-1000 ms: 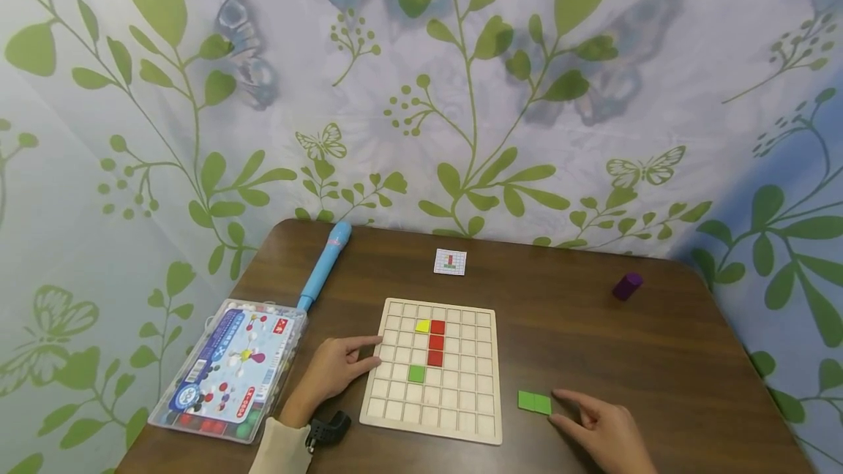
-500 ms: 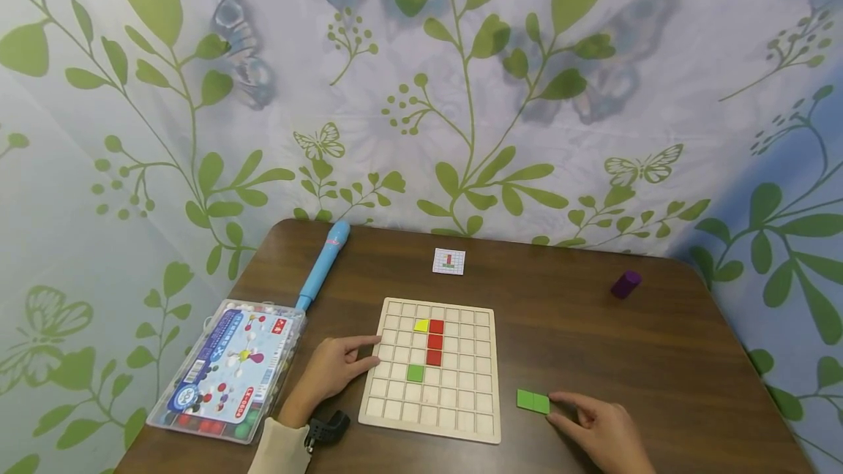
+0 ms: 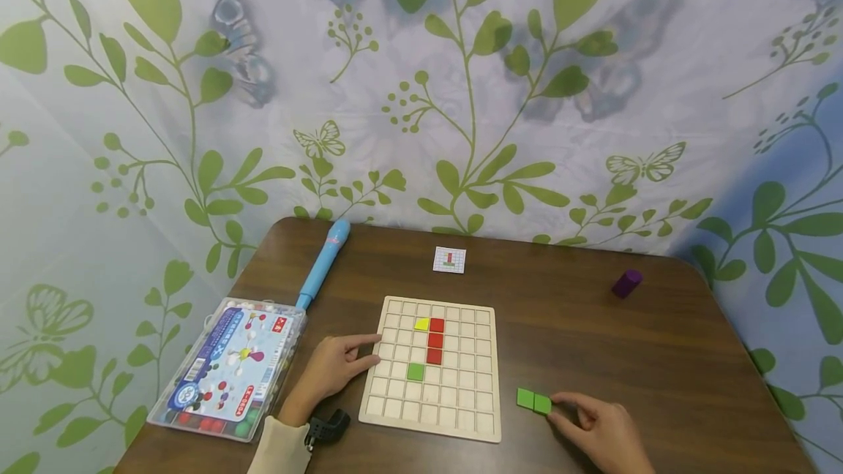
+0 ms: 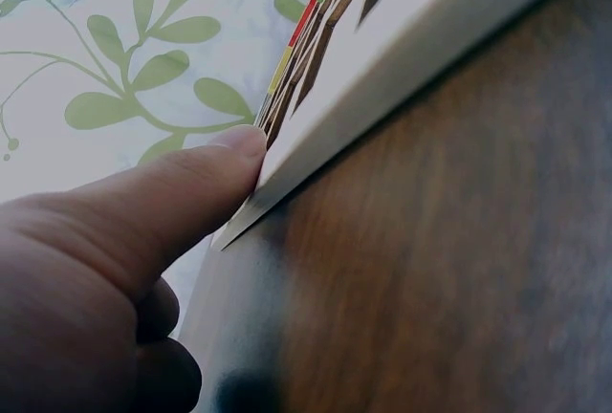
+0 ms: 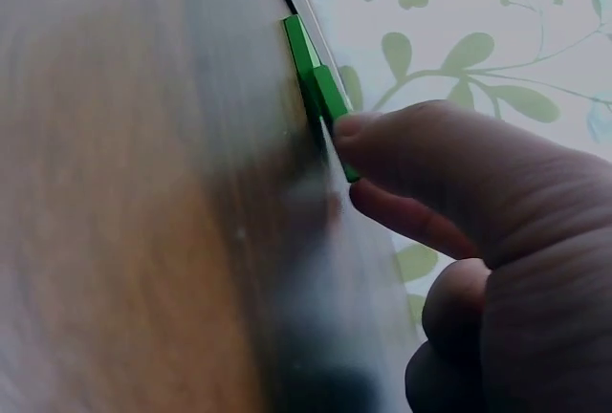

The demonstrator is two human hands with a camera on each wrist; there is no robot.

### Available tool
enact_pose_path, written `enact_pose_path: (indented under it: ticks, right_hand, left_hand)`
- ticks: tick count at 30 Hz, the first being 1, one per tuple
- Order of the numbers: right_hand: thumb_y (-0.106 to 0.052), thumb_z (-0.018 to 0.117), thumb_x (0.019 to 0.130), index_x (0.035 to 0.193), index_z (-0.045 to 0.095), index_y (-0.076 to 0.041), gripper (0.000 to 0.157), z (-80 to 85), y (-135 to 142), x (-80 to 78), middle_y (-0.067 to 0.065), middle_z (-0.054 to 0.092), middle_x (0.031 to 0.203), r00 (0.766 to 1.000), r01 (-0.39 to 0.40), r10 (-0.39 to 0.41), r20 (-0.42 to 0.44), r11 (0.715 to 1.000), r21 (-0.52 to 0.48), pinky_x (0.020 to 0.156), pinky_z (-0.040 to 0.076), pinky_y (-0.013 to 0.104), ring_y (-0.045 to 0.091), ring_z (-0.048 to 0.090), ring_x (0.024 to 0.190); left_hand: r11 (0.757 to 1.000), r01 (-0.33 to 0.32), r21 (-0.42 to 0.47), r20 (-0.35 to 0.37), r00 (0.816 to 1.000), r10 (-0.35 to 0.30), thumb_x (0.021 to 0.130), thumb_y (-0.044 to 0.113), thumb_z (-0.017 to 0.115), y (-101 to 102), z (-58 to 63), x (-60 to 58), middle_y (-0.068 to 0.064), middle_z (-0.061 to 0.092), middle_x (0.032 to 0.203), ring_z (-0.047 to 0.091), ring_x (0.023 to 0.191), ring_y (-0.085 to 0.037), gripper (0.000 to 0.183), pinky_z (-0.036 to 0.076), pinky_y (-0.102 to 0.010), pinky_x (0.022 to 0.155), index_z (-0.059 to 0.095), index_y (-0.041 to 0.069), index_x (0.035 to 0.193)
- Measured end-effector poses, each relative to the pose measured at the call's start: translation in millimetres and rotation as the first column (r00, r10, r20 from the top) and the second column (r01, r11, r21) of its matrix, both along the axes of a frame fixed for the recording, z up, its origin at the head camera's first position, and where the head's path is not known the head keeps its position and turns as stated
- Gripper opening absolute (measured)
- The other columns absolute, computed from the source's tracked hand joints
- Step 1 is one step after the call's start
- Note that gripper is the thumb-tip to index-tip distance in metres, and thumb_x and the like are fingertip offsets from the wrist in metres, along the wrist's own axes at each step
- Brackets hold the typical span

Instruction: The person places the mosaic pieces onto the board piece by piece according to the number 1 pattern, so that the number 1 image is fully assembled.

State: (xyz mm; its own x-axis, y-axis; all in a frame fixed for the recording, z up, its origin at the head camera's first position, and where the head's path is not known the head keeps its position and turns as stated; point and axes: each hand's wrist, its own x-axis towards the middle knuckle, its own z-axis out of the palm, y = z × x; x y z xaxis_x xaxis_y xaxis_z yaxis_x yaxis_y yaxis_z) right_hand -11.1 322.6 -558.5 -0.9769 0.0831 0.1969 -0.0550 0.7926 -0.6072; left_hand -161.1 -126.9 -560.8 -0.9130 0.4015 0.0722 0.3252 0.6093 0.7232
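Note:
The wooden grid board (image 3: 454, 408) lies on the table, with a yellow quarter-round tile (image 3: 421, 325), several red square tiles (image 3: 435, 340) and one green tile (image 3: 416, 371) in its cells. At its left edge my left hand (image 3: 336, 366) rests, thumb and forefinger extended against the side; the left wrist view shows the thumb (image 4: 191, 179) touching the rim. Right of the board, my right hand (image 3: 602, 426) pinches a green square tile (image 3: 542, 405) between thumb and forefinger. That tile is tilted, raised slightly beside a second green tile (image 3: 525, 398) lying flat.
A small pattern card (image 3: 449, 260) lies behind the board. At the left are a clear plastic case (image 3: 230, 364) of coloured balls and a blue microphone-like stick (image 3: 325, 262). A purple cylinder (image 3: 627, 284) is at the back right, before a patterned curtain (image 3: 369, 189).
The right hand now lifts and tilts the nearer green tile, which earlier lay flat in line with the other one. The left hand stays at the board's edge.

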Motion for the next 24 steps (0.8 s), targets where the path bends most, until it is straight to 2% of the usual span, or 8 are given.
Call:
enact_pose_path:
  ticks: [4, 16, 24]
  right_hand:
    - [-0.021, 0.092, 0.075, 0.095, 0.077, -0.028, 0.026, -2.9, 2.4, 0.0, -0.022, 0.027, 0.057, 0.999, -0.022, 0.02, -0.044, 0.999, -0.043, 0.048, 0.029, 0.021, -0.005, 0.022, 0.05]
    - [-0.013, 0.093, 0.073, 0.096, 0.076, -0.026, 0.031, -6.5, 4.7, -1.5, -0.022, 0.028, 0.058, 0.992, 0.001, -0.011, -0.122, 0.997, -0.082, 0.043, 0.027, 0.019, -0.005, 0.023, 0.05]
    - [-0.018, 0.092, 0.075, 0.096, 0.076, -0.026, 0.028, -0.2, 1.0, -2.5, -0.021, 0.028, 0.057, 0.997, 0.014, -0.02, -0.079, 0.997, -0.076, 0.043, 0.027, 0.02, -0.004, 0.023, 0.049]
  left_hand:
    - [1.0, -0.004, 0.003, 0.004, 1.0, 0.004, 0.09, 0.036, 0.08, 0.3, 1.1, 0.4, 0.014, 0.032, 0.05, 0.022, 0.048, 0.0, 0.035, 0.025, -0.02, 0.051, 0.076, 0.025, 0.123]
    - [1.0, 0.008, 0.013, -0.009, 1.0, -0.008, 0.09, 0.034, 0.08, -0.1, 1.1, 0.0, 0.014, 0.03, 0.05, 0.02, 0.048, -0.001, 0.036, 0.025, -0.02, 0.051, 0.076, 0.023, 0.124]
    - [1.0, 0.012, 0.024, -0.027, 1.0, -0.011, 0.09, 0.033, 0.081, 0.4, 0.9, 0.1, 0.015, 0.03, 0.05, 0.02, 0.048, 0.0, 0.036, 0.025, -0.02, 0.05, 0.076, 0.021, 0.124]
